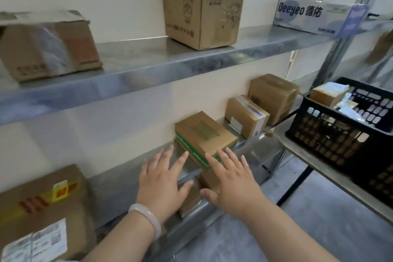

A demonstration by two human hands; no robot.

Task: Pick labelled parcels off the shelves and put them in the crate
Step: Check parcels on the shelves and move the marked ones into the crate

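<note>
both hands, left hand [162, 178] and right hand [232, 178], fingers spread and holding nothing, reach toward the green-edged parcel [204, 137] to flank it, crate [344, 132] waiting right.

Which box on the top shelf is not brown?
The long white-and-blue cardboard box printed "Deeyeo", at the right end of the metal shelf; the other two are brown.

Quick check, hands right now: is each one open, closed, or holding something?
Left hand: open, fingers spread, holding nothing.
Right hand: open, fingers spread at the flat brown cardboard box with green edging, not gripping it.
</note>
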